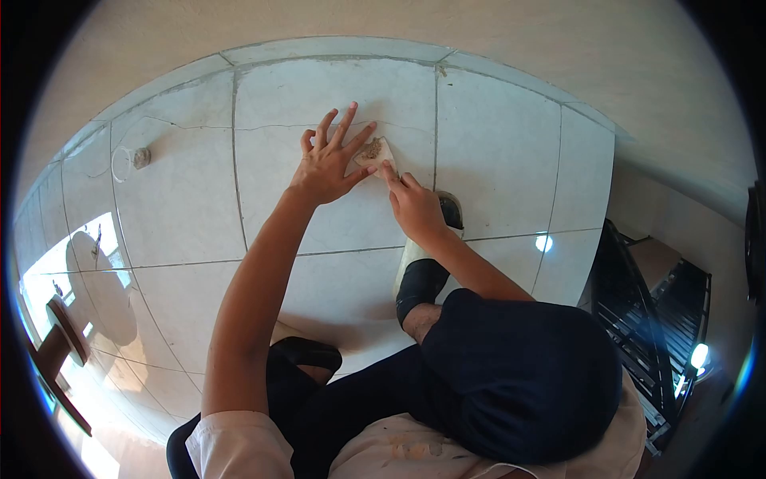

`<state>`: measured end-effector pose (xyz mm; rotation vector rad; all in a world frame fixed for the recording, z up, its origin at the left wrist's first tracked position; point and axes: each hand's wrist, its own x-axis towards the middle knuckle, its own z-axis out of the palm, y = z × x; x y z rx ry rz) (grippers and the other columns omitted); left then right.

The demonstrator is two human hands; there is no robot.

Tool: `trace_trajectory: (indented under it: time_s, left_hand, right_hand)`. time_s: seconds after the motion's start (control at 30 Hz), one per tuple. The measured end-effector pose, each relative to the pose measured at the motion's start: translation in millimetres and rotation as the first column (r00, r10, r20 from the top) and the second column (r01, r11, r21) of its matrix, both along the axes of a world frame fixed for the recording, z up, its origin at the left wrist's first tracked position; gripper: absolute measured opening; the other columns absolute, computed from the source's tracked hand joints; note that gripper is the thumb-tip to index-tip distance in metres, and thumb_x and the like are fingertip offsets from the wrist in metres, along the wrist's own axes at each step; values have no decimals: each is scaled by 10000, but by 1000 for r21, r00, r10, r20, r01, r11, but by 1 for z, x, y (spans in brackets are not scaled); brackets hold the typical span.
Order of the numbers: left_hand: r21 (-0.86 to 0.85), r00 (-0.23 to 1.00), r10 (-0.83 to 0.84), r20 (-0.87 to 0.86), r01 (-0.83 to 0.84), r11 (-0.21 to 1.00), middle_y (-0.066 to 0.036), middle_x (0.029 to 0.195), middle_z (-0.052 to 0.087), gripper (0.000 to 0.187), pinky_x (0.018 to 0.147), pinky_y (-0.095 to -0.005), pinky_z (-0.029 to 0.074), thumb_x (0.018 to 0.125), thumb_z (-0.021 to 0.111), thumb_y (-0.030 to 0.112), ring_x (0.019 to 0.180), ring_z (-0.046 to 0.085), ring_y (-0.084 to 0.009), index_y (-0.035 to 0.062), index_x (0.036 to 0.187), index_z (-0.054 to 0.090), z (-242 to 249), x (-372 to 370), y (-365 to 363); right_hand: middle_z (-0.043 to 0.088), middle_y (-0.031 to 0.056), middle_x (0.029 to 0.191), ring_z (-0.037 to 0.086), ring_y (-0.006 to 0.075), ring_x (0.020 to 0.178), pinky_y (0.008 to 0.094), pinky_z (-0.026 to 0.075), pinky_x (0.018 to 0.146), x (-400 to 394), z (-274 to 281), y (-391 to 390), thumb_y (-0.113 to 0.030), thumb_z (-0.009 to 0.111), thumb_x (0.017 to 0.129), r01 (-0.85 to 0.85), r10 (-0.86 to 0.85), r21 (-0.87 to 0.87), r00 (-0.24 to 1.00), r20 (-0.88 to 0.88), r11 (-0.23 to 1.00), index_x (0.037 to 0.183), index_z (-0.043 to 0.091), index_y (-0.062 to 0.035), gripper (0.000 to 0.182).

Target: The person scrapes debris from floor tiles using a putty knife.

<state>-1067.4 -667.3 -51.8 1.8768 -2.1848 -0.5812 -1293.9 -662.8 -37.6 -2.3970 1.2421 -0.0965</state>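
A small pale flat piece, which looks like paper or card, is at the tiled floor with a patch of brown crumbs on it. My left hand spreads its fingers beside it; the forefinger and thumb reach the crumbs and the piece's edge. My right hand grips the near edge of the piece, forefinger extended on top and the other fingers curled. Its thumb is hidden.
A roll of tape or string with a loose loop lies on the floor at left. My shoe is close to my right hand. A wall runs along the back. A black metal rack stands right, a brown wooden object left.
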Motion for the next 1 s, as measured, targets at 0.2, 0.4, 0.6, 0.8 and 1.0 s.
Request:
trace_trajectory:
  time_s: [0.2, 0.4, 0.6, 0.8, 1.0]
  left_hand:
    - [66, 997, -66, -33, 69, 995, -37, 1723, 96, 664, 1183, -609, 159, 925, 541, 718, 1549, 113, -358, 381, 1494, 491, 9, 3, -1]
    - [13, 991, 75, -114, -74, 997, -67, 1724, 91, 721, 1171, -611, 144, 936, 535, 704, 1544, 110, -391, 306, 1531, 453, 9, -3, 7]
    - [-12, 987, 146, 66, -145, 989, -66, 1726, 89, 697, 1144, -614, 200, 1005, 479, 599, 1554, 117, -368, 283, 1606, 320, 4, -10, 25]
    - [15, 992, 90, 87, -92, 996, -46, 1727, 93, 683, 1146, -600, 206, 1022, 457, 576, 1556, 131, -343, 280, 1615, 293, 4, -11, 30]
    - [22, 994, 94, 58, -96, 995, -66, 1729, 77, 685, 1145, -602, 178, 1025, 440, 589, 1557, 96, -371, 305, 1625, 270, -2, -14, 32]
  right_hand:
    - [595, 110, 881, 662, 323, 674, 405, 567, 599, 0, 1, -1, -86, 636, 931, 15, -15, 0, 1000, 24, 1000, 1501, 490, -136, 590]
    - [597, 112, 883, 660, 322, 678, 403, 562, 601, -1, 5, -3, -67, 642, 924, 25, -26, 17, 998, 53, 1000, 1495, 501, -134, 592]
    - [602, 126, 886, 657, 329, 685, 410, 553, 603, -3, 2, -3, -50, 641, 921, 18, -20, 25, 997, 74, 1000, 1487, 508, -121, 586]
    - [613, 117, 919, 673, 317, 685, 411, 560, 589, -6, 0, -7, -84, 649, 917, -21, 21, -4, 998, 54, 1000, 1489, 499, -127, 593]
    - [621, 102, 913, 678, 299, 708, 407, 568, 596, -7, 8, -27, -76, 638, 919, -102, 102, -6, 995, -21, 995, 1470, 532, -144, 566]
